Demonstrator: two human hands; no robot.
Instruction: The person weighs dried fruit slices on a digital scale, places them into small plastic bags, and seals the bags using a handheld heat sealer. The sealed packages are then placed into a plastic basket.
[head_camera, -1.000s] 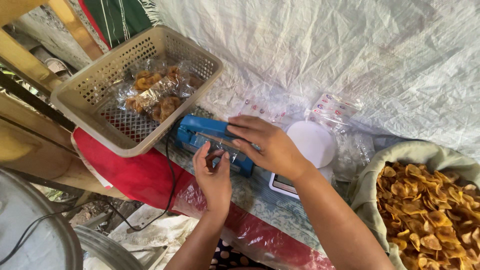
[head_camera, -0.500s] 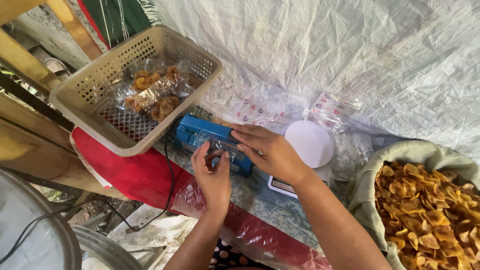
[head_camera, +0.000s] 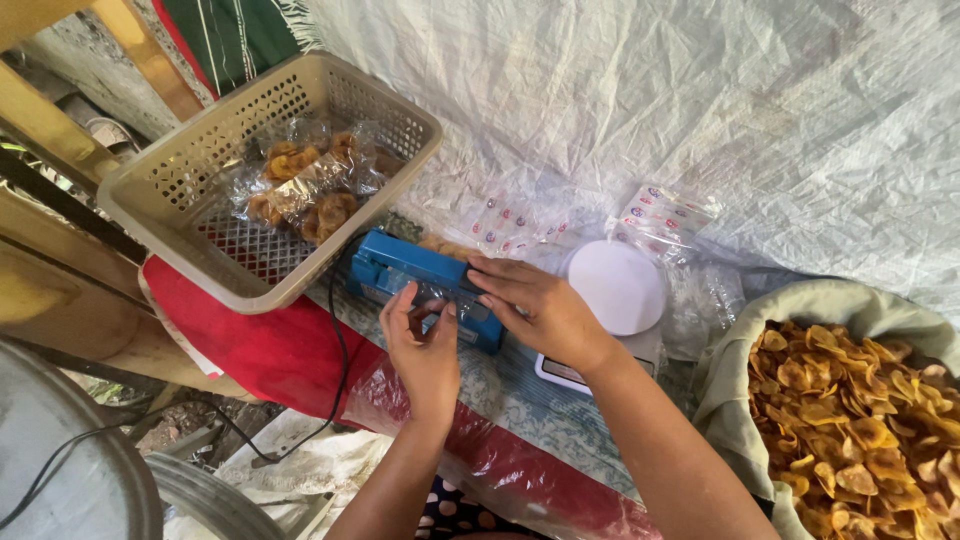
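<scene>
A blue heat sealer (head_camera: 395, 268) lies on the table with a clear plastic bag (head_camera: 438, 293) laid across its bar. My left hand (head_camera: 425, 350) pinches the near edge of that bag. My right hand (head_camera: 540, 310) lies flat on the sealer's right end, fingers pressing down on the bag. A few chips show just behind the sealer (head_camera: 447, 247).
A beige plastic basket (head_camera: 170, 195) with sealed chip packets (head_camera: 300, 190) stands at the left. A white scale (head_camera: 620, 290) and loose printed bags (head_camera: 660, 215) are at the right. A cloth sack of yellow chips (head_camera: 860, 420) fills the right corner. A black cord (head_camera: 335, 370) hangs down.
My right hand has slid a little down and right along the sealer. My left hand stays at the bag's near edge.
</scene>
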